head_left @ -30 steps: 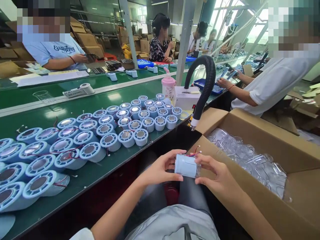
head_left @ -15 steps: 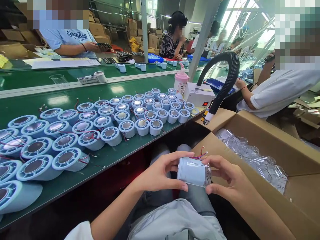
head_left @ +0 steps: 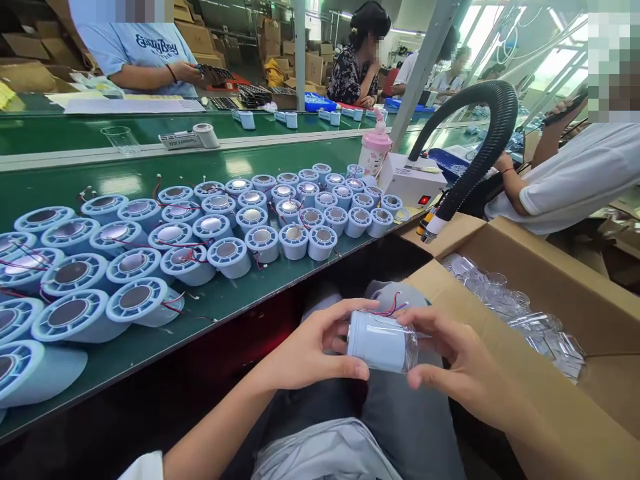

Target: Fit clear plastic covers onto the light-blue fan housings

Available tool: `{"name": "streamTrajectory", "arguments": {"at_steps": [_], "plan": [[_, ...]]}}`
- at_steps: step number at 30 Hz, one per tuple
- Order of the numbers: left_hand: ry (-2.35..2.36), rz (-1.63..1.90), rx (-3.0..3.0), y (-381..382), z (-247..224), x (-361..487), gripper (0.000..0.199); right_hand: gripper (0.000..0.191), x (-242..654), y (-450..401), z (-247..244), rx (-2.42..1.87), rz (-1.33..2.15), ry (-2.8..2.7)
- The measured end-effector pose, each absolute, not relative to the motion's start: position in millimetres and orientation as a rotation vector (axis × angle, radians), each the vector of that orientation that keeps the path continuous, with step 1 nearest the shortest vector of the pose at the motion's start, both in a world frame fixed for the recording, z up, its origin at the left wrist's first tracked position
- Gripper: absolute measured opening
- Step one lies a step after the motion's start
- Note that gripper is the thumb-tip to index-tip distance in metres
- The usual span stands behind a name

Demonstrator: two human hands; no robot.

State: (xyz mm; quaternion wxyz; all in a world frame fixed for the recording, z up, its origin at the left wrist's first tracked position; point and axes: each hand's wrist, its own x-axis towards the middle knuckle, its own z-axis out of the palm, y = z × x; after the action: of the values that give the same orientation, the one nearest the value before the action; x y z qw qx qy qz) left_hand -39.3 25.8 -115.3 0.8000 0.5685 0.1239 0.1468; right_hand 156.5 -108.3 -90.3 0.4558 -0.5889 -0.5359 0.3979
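Note:
Above my lap, both hands grip a light-blue cylindrical motor housing (head_left: 377,341), lying on its side with a clear plastic sleeve around it. My left hand (head_left: 323,347) is closed on its left end, thumb below and fingers behind. At the right end, where the clear plastic shows, my right hand (head_left: 445,353) pinches with thumb and fingers. Thin red and dark wires (head_left: 393,308) stick up from the top of the housing. Several similar blue housings (head_left: 230,257) with round metallic discs stand in rows on the green table to the left.
A cardboard box (head_left: 610,340) at my right holds clear plastic sleeves (head_left: 540,320). Behind it a black flexible hose (head_left: 500,127) arches from a white box (head_left: 410,180) beside a pink cup (head_left: 375,150). Co-workers sit across the green table (head_left: 240,163) and at the right.
My hands and the held housing have shifted slightly left in view. The table and box also shift as the head view turns a little. The grip looks the same.

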Motion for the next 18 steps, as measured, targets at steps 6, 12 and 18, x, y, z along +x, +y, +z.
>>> {"name": "streamTrajectory", "arguments": {"at_steps": [6,12,18], "plan": [[0.319,0.303,1.151,30,-117,-28,0.065,0.044,165,-99,-106,-1.397,1.016,-1.256],[0.463,0.440,1.041,37,-132,-31,0.048,0.047,216,-124,-166,-1.470,0.665,-1.083],[0.785,0.839,0.709,54,-149,-79,0.049,0.040,273,-146,-301,-1.527,0.491,-0.491]]}}
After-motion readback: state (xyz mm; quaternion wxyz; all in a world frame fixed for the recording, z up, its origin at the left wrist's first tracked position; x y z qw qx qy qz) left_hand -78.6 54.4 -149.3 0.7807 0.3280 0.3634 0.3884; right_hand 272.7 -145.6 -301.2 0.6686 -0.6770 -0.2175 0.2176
